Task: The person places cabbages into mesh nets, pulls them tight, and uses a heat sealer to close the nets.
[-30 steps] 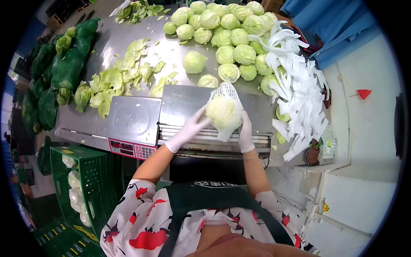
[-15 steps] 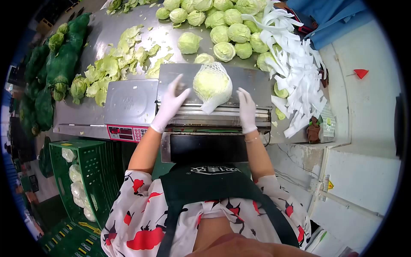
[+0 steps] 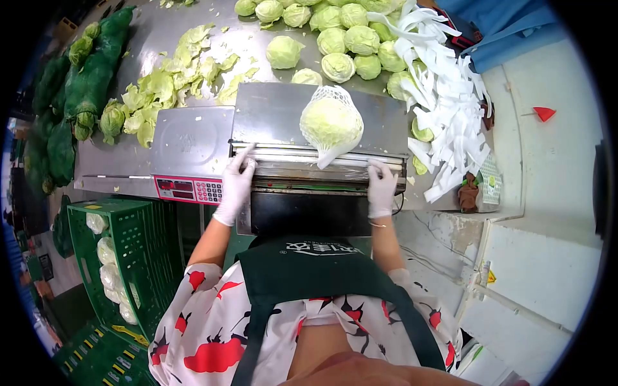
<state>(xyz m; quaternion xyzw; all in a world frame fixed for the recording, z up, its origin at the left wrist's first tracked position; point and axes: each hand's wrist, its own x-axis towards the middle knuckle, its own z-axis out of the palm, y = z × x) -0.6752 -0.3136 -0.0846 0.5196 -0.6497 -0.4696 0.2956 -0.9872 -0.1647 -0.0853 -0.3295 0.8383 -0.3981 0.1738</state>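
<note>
The round pale-green cabbage in a white foam mesh sleeve (image 3: 330, 123) sits on the flat brushed-steel plate of the wrapping machine (image 3: 270, 112), right of centre, with the sleeve's loose tail pointing toward the front edge. Along that edge runs a glossy band of clear plastic film (image 3: 302, 168).

The white-gloved left hand (image 3: 237, 182) rests on the left end of the band and the white-gloved right hand (image 3: 382, 188) on the right end. The fingers of both hands are bent down onto the film. Whether they pinch it cannot be told.

Just left of the machine stands a steel-topped weighing scale with a red keypad strip (image 3: 190, 145). Both units sit on a scuffed stainless-steel table (image 3: 145, 48).

- Behind the scale: loose crinkled green cabbage leaves (image 3: 174, 83).
- Behind the machine: a heap of bare trimmed cabbages (image 3: 341, 38).
- At the right: a pile of flat white foam sleeves (image 3: 450, 116).
- Along the left edge: dark green mesh sacks of cabbages (image 3: 90, 83).

A green slatted plastic crate (image 3: 138, 244) with film-wrapped heads stands below the table. White panels (image 3: 547, 186) border the right side.
</note>
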